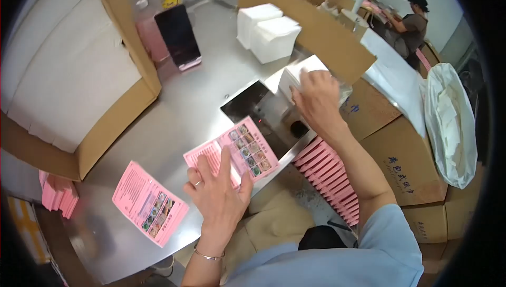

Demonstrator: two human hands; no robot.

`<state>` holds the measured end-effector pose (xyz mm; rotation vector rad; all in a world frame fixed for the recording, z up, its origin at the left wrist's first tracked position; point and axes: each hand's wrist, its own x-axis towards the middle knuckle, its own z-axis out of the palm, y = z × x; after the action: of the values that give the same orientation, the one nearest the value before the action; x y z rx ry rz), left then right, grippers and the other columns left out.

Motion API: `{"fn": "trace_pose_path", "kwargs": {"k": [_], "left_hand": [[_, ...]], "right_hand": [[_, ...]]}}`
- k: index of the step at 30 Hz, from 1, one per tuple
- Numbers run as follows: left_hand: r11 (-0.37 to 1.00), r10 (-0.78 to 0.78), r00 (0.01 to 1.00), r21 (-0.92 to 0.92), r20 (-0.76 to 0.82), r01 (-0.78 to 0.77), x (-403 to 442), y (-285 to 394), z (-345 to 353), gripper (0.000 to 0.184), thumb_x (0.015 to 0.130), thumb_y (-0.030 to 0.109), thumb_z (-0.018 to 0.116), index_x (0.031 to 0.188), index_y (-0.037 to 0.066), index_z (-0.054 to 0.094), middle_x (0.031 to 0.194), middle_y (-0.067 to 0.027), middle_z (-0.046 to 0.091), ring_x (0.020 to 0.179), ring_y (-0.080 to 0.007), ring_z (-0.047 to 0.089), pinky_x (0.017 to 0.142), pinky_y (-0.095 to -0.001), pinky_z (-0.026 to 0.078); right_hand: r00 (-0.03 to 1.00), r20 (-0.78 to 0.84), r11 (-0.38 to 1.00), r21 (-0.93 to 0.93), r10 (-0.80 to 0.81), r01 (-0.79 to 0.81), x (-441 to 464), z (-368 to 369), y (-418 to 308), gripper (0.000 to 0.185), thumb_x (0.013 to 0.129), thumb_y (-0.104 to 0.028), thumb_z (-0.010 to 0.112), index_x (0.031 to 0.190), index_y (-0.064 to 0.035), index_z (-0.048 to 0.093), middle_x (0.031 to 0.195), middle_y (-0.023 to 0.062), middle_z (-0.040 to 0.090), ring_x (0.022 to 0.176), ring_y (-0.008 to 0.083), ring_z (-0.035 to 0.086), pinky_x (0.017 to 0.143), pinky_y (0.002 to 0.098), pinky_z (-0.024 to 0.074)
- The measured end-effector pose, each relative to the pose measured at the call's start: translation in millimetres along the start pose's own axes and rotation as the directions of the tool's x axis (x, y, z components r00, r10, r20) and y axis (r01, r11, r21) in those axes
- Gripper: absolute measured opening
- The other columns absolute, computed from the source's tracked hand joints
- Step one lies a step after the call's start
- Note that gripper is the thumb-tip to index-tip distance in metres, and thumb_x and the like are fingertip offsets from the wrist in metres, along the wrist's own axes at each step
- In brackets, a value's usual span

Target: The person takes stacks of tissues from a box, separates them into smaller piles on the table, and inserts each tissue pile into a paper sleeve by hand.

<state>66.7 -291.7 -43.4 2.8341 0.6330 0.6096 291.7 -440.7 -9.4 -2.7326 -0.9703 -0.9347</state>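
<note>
A pink printed paper wrapper [262,152] with small food pictures lies open at the metal table's front edge. My left hand [219,197] presses on it, fingers spread, a ring and a bracelet showing. A white strip shows beside its index finger; I cannot tell whether it is the wrapper's inside or a napkin. Farther right, my right hand [319,97] has its fingers bent over a stack of white paper napkins [287,82], pinching at the top; the fingertips are partly hidden. Another pink wrapper [150,203] lies flat to the left.
Between the hands is a dark opening [250,102] in the metal table [142,147]. Napkin stacks [274,37] and a phone [178,37] stand behind. An open carton [118,124] is left; pink packets [329,179] and cartons [403,166] are right. A person [414,23] sits far back.
</note>
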Motion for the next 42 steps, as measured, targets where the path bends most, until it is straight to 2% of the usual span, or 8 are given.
{"fn": "trace_pose_path", "kwargs": {"k": [8, 13, 21, 27, 30, 34, 36, 42], "left_hand": [[0.988, 0.155, 0.985, -0.017, 0.081, -0.154, 2, -4, -19, 0.059, 0.080, 0.047, 0.074, 0.118, 0.004, 0.062, 0.124, -0.0136, 0.054, 0.102, -0.0340, 0.046, 0.085, -0.0470, 0.034], [0.969, 0.190, 0.977, -0.177, 0.095, -0.171, -1, -6, 8, 0.055, 0.082, 0.033, 0.074, 0.123, 0.002, 0.058, 0.116, -0.0182, 0.052, 0.098, -0.0357, 0.048, 0.084, -0.0476, 0.040], [0.949, 0.173, 0.982, -0.279, 0.079, -0.145, 9, -20, -14, 0.077, 0.068, 0.028, 0.080, 0.136, 0.006, 0.053, 0.107, -0.0186, 0.053, 0.097, -0.0352, 0.051, 0.081, -0.0470, 0.040], [0.943, 0.167, 0.980, -0.308, 0.105, -0.128, 9, -1, -21, 0.072, 0.077, 0.006, 0.071, 0.145, 0.009, 0.049, 0.099, -0.0130, 0.054, 0.092, -0.0292, 0.054, 0.078, -0.0404, 0.042], [0.947, 0.176, 0.982, -0.284, 0.074, -0.148, -13, -31, -44, 0.056, 0.073, 0.004, 0.071, 0.128, 0.006, 0.060, 0.100, -0.0137, 0.056, 0.092, -0.0300, 0.054, 0.079, -0.0442, 0.042], [0.974, 0.018, 0.988, -0.223, -0.151, -0.051, -36, -67, -61, 0.032, 0.069, -0.003, 0.060, 0.100, 0.004, 0.061, 0.104, -0.0149, 0.060, 0.103, -0.0347, 0.055, 0.094, -0.0475, 0.041], [0.990, -0.129, 0.965, 0.021, -0.228, 0.138, -48, -96, -71, 0.028, 0.071, -0.002, 0.057, 0.099, 0.004, 0.060, 0.103, -0.0153, 0.061, 0.105, -0.0359, 0.054, 0.099, -0.0520, 0.036], [0.974, -0.156, 0.983, 0.178, 0.093, 0.137, -57, -126, -80, 0.029, 0.078, -0.001, 0.056, 0.107, 0.002, 0.058, 0.099, -0.0161, 0.059, 0.101, -0.0381, 0.054, 0.100, -0.0547, 0.034]], "right_hand": [[0.995, -0.087, 0.935, 0.354, 0.047, -0.013, 7, 24, 25, 0.021, 0.090, -0.017, 0.062, 0.077, -0.0028, 0.070, 0.086, 0.0094, 0.060, 0.088, 0.0286, 0.056, 0.076, 0.0432, 0.0455], [0.986, -0.159, 0.921, 0.389, 0.052, 0.014, -6, 28, 31, 0.023, 0.082, -0.003, 0.065, 0.104, -0.0039, 0.071, 0.098, 0.0135, 0.063, 0.095, 0.0314, 0.058, 0.079, 0.0449, 0.0480], [0.721, -0.325, 0.458, 0.598, -0.612, 0.658, -94, -27, -90, 0.033, 0.087, -0.010, 0.060, 0.118, -0.0001, 0.066, 0.118, 0.0181, 0.065, 0.117, 0.0362, 0.061, 0.106, 0.0637, 0.0403], [0.894, 0.217, 0.829, 0.505, -0.393, 0.241, -30, 51, -86, 0.034, 0.086, -0.015, 0.060, 0.117, -0.0015, 0.062, 0.109, 0.0193, 0.067, 0.103, 0.0378, 0.064, 0.099, 0.0657, 0.0401], [0.695, 0.688, 0.840, 0.489, -0.208, -0.233, -12, 56, -49, 0.027, 0.087, -0.014, 0.059, 0.111, -0.0029, 0.064, 0.099, 0.0207, 0.069, 0.098, 0.0357, 0.067, 0.096, 0.0541, 0.0458], [0.591, 0.760, 0.962, 0.237, -0.270, 0.135, -16, 0, -54, 0.019, 0.089, -0.016, 0.062, 0.104, -0.0051, 0.066, 0.090, 0.0120, 0.070, 0.084, 0.0342, 0.070, 0.079, 0.0422, 0.0542], [0.977, -0.133, 0.931, 0.308, -0.164, 0.199, -14, -20, -40, 0.019, 0.088, -0.022, 0.067, 0.097, -0.0043, 0.066, 0.088, 0.0112, 0.066, 0.084, 0.0319, 0.065, 0.075, 0.0421, 0.0494], [0.995, -0.098, 0.989, 0.146, -0.001, 0.015, -3, 37, 19, 0.019, 0.090, -0.023, 0.067, 0.090, -0.0038, 0.067, 0.090, 0.0113, 0.058, 0.092, 0.0282, 0.055, 0.078, 0.0427, 0.0418]]}}
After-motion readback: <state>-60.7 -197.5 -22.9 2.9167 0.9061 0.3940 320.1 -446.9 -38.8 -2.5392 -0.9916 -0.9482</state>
